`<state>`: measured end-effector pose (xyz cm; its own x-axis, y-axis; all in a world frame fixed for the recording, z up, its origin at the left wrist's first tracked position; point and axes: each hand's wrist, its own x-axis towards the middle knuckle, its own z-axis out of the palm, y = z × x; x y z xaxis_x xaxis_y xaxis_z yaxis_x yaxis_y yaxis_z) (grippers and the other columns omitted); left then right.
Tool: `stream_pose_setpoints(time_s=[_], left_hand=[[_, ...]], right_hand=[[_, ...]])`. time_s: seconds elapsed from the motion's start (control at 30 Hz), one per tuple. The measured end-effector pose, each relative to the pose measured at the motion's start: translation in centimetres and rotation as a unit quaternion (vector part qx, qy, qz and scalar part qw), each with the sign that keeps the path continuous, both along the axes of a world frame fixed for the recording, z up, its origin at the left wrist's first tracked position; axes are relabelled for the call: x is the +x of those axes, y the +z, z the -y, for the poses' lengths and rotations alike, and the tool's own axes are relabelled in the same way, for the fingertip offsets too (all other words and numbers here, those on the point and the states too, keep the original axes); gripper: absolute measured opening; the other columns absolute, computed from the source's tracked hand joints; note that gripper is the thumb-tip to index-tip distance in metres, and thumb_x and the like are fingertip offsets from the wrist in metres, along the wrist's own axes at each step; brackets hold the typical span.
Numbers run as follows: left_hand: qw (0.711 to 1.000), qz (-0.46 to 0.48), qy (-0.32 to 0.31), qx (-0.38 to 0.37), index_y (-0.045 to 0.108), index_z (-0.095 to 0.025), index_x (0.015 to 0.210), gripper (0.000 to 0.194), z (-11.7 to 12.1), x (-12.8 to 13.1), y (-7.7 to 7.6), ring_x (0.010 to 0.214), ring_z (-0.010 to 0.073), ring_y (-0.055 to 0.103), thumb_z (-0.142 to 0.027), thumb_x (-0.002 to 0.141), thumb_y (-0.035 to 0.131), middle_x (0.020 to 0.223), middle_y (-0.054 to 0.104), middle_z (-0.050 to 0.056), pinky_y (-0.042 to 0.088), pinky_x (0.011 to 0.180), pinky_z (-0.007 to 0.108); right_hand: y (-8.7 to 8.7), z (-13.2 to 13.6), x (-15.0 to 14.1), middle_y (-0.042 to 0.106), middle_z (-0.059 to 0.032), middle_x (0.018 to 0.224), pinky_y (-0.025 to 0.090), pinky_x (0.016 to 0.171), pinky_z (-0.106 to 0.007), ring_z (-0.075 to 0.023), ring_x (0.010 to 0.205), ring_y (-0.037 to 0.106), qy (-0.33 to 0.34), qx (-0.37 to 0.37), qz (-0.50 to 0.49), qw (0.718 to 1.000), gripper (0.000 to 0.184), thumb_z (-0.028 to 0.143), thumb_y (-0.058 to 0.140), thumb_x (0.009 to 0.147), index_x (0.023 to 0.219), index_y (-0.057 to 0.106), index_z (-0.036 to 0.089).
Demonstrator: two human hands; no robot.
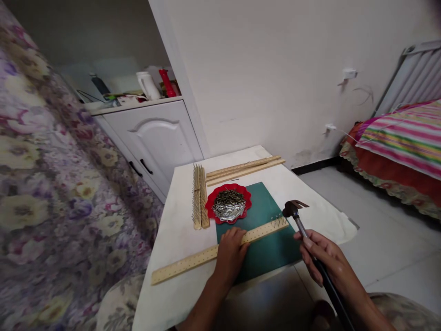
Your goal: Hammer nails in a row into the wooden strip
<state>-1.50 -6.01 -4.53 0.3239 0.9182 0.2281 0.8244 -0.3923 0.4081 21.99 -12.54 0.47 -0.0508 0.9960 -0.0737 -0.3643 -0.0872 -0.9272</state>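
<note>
My left hand (pixel 231 248) is wrapped over a long wooden strip (pixel 188 264) dotted with small holes, lying across a green mat (pixel 260 257). Several nails (pixel 278 221) stand up from the strip's right end. In my right hand (pixel 322 255) is a claw hammer (pixel 299 223), held by its dark handle with the head raised just right of those nails, apart from them. Just beyond the strip sits a red scalloped bowl (pixel 211 207) filled with loose nails (pixel 229 206).
Strips bristling with nails (pixel 197 197) lie left of the bowl on the white-covered table (pixel 179 248). More wooden strips (pixel 244 169) lie along the back, beside a single loose nail (pixel 231 179). A floral curtain (pixel 51 184) hangs left; a bed (pixel 399 147) stands right.
</note>
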Motion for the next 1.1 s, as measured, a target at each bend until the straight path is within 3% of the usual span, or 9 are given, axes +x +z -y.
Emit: stream_pose_setpoints(time_s=[0.17, 0.27, 0.4, 0.5, 0.6, 0.7, 1.1], left_hand=[[1.0, 0.01, -0.008, -0.003, 0.059, -0.023, 0.101, 0.025, 0.4, -0.8, 0.2, 0.092, 0.0205, 0.053, -0.02, 0.076, 0.057, 0.1, 0.06, 0.004, 0.041, 0.08, 0.034], [0.999, 0.031, -0.014, 0.017, 0.06, -0.022, 0.099, 0.021, 0.1, -1.3, 1.3, 0.092, 0.0195, 0.054, -0.024, 0.079, 0.054, 0.099, 0.06, 0.005, 0.042, 0.079, 0.032], [0.998, 0.026, 0.009, 0.051, 0.06, -0.021, 0.093, 0.019, -2.7, -1.4, 3.7, 0.089, 0.0169, 0.054, -0.025, 0.087, 0.042, 0.092, 0.06, 0.005, 0.042, 0.078, 0.029], [0.996, -0.068, 0.059, 0.025, 0.061, -0.019, 0.084, 0.016, -6.0, -1.1, 4.6, 0.088, 0.0171, 0.055, -0.022, 0.084, 0.046, 0.089, 0.06, 0.005, 0.041, 0.075, 0.027], [0.98, -0.167, 0.098, -0.034, 0.063, -0.019, 0.081, 0.015, -8.6, -0.7, 4.4, 0.086, 0.0174, 0.057, -0.022, 0.08, 0.049, 0.091, 0.061, 0.005, 0.041, 0.071, 0.025], [0.972, -0.197, 0.112, -0.053, 0.064, -0.019, 0.081, 0.016, -9.7, -0.4, 3.8, 0.084, 0.0189, 0.058, -0.023, 0.079, 0.049, 0.091, 0.062, 0.006, 0.04, 0.069, 0.026], [0.97, -0.22, 0.102, -0.017, 0.063, -0.015, 0.083, 0.022, -9.4, -0.2, 3.7, 0.077, 0.0216, 0.059, -0.021, 0.082, 0.042, 0.087, 0.062, 0.011, 0.04, 0.064, 0.029]], right_hand=[[-0.1, 0.1, 0.2, 0.054, 0.0055, 0.054, 0.028, 0.03, -0.013, -0.0012, 0.028, 0.037, -0.002, -0.002, -0.008, 1.0, 0.022, 0.036, 0.054, 0.085, 0.099, 0.055, 0.018], [-0.5, 0.1, 0.5, 0.054, 0.0055, 0.052, 0.027, 0.03, -0.013, -0.0017, 0.027, 0.037, 0.001, -0.006, -0.017, 1.0, 0.024, 0.037, 0.055, 0.084, 0.099, 0.055, 0.019], [-0.8, -0.1, 0.6, 0.049, 0.0077, 0.044, 0.026, 0.03, -0.013, -0.0026, 0.026, 0.034, 0.009, -0.002, -0.016, 1.0, 0.028, 0.041, 0.054, 0.083, 0.1, 0.054, 0.019], [-0.9, -0.3, 0.5, 0.048, 0.0085, 0.043, 0.025, 0.029, -0.013, -0.0025, 0.025, 0.032, 0.009, 0.001, -0.019, 1.0, 0.029, 0.043, 0.055, 0.082, 0.098, 0.054, 0.019], [-0.8, -0.4, 0.4, 0.052, 0.0069, 0.049, 0.025, 0.029, -0.014, -0.0019, 0.025, 0.033, 0.003, -0.008, -0.022, 1.0, 0.031, 0.044, 0.057, 0.08, 0.098, 0.055, 0.02], [-0.5, -0.3, 0.3, 0.054, 0.006, 0.051, 0.024, 0.028, -0.014, -0.0014, 0.025, 0.033, -0.002, -0.014, -0.022, 1.0, 0.032, 0.044, 0.058, 0.079, 0.099, 0.055, 0.019], [-0.3, -0.1, 0.1, 0.054, 0.0064, 0.052, 0.026, 0.03, -0.012, -0.0006, 0.028, 0.037, 0.008, 0.001, -0.019, 1.0, 0.023, 0.037, 0.053, 0.085, 0.099, 0.055, 0.019]])
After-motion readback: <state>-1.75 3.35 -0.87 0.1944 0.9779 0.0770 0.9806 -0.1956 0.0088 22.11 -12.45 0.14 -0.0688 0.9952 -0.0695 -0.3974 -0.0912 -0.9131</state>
